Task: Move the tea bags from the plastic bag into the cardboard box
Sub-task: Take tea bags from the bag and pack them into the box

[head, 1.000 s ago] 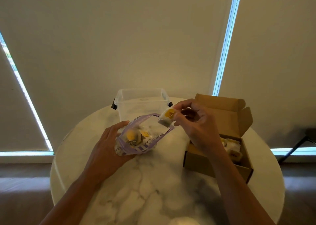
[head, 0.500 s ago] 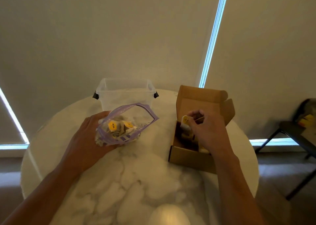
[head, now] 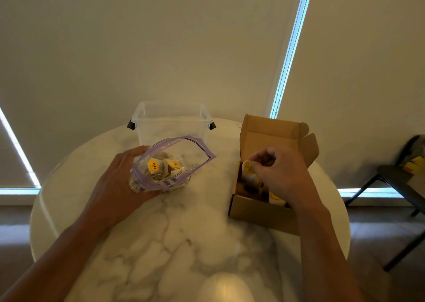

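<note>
The tea bag (head: 249, 171), with its yellow tag, hangs just inside the left end of the cardboard box (head: 259, 214), right of centre in the frame. The right hand (head: 281, 175) pinches it near the tag between thumb and curled fingers. Other tea bags lie in the box beneath it.

To finish this step well, I judge the hand should lower the bag until it rests on those below. Only then should it let go of the pinch, so the string does not snag on the fingers or the raised lid flap.

More tea bags (head: 158, 167) sit in the plastic bag (head: 195, 158) at centre-left, its purple mouth gaping towards the box. The left hand (head: 115, 184) grips it from the left, fingers wrapped round its lower part. Holding that mouth open should make the next reach easy.

Behind the bag stands a clear tub (head: 171, 120), all on the marble table (head: 174, 244).
</note>
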Motion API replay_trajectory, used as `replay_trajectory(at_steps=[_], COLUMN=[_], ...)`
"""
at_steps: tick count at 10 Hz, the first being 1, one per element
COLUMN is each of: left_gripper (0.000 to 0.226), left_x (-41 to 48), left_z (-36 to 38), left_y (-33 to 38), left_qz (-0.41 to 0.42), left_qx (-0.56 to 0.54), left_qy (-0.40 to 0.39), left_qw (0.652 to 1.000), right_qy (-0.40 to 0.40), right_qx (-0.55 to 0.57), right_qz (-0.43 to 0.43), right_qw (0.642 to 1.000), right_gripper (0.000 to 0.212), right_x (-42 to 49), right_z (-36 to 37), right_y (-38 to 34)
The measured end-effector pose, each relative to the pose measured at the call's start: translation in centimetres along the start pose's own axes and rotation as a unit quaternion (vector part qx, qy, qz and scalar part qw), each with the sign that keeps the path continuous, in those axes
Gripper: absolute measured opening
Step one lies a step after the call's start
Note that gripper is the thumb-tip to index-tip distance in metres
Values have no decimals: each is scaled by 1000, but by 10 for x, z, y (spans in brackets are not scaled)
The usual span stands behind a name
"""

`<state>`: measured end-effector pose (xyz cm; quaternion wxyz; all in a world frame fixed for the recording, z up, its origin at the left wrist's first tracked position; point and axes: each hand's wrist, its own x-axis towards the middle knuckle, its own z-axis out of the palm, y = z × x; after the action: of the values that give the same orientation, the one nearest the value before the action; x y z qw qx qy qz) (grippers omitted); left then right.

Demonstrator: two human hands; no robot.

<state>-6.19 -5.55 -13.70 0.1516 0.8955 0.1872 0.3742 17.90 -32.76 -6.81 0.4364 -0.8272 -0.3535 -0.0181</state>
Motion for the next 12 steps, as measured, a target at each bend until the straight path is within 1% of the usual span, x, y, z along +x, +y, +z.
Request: replay_trajectory(at_steps=[1, 2, 3, 4, 5, 6, 7, 8, 9, 10, 11, 12], left_gripper=[71, 66, 70, 76, 76, 80, 94, 92, 79, 78, 80, 83], left_x=[3, 7, 4, -4, -2, -2, -4, -3, 3, 3, -2, -1], left_z=[-1, 5, 6, -1, 0, 4, 4, 4, 6, 1, -6, -7], left_y=[7, 13, 6, 11, 16, 2, -5, -2, -7, 1, 12, 9], left_qz=[8, 5, -25, -21, -15, -21, -21, -7, -1, 16, 82, 110], left_qx=[-9, -66, -1, 1, -4, 32, 7, 1, 23, -7, -57, -71], left_qy=[15, -4, 1, 16, 23, 7, 10, 0, -31, -11, 36, 39], left_qw=[1000, 998, 1000, 1000, 1000, 999, 1000, 1000, 999, 1000, 994, 991], right_qy=[-76, -83, -44, -7, 73, 120, 27, -71, -148, -181, -181, -223], right_qx=[-55, -127, -134, -113, -44, 17, 69, 73, -27, -126, -277, -598], right_qz=[33, 43, 52, 45, -18, -117, -196, -274, -333, -343, -353, -189], right_qw=[995, 987, 989, 992, 996, 986, 978, 956, 931, 913, 875, 746], right_gripper=[9, 18, 17, 14, 12, 20, 22, 21, 24, 29, 22, 54], right_x=[3, 5, 8, 9, 3, -6, -18, -20, -12, -2, 14, 14], right_z=[6, 9, 9, 5, 3, 7, 22, 40, 75, 89, 94, 179], right_y=[4, 9, 16, 16, 1, -28, -61, -82, -99, -119, -121, -122])
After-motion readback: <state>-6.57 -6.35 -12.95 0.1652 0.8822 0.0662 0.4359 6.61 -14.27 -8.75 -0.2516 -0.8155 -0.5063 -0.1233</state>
